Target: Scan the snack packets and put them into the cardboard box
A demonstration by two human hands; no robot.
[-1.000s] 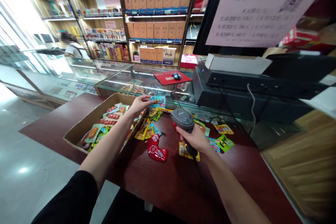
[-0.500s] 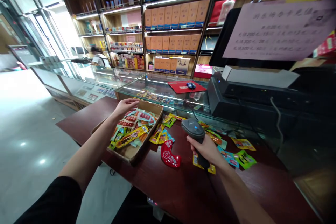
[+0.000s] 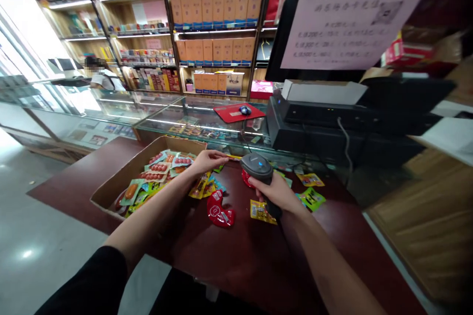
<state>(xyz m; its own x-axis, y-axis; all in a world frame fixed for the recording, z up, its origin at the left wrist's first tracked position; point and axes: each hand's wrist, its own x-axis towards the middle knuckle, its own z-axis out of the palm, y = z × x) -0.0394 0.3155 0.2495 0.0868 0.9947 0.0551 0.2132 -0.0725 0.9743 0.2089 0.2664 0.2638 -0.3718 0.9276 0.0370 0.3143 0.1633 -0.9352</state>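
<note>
My right hand (image 3: 279, 192) is wrapped round the handle of a dark barcode scanner (image 3: 257, 166) with a blue light on top. My left hand (image 3: 210, 161) reaches over the table, its fingers stretched out at a thin yellow packet (image 3: 234, 157); I cannot tell whether they touch it. Below that hand lie yellow and blue snack packets (image 3: 209, 187). A curved red packet (image 3: 219, 209) lies nearer to me, and a yellow packet (image 3: 260, 210) lies beside the scanner's handle. Another red packet (image 3: 247, 178) is partly hidden by the scanner.
At left stands an open cardboard box (image 3: 107, 184) full of packaged snacks. Green and yellow packets (image 3: 312, 198) lie at right. Behind the table (image 3: 192, 251) run a glass counter (image 3: 199, 113), a red mouse pad (image 3: 225, 112) and a monitor (image 3: 283, 34). A person (image 3: 105, 76) is farther back.
My left hand has moved right, from above the cardboard box to the packets near the scanner. My right hand still holds the scanner. The view has turned right.
</note>
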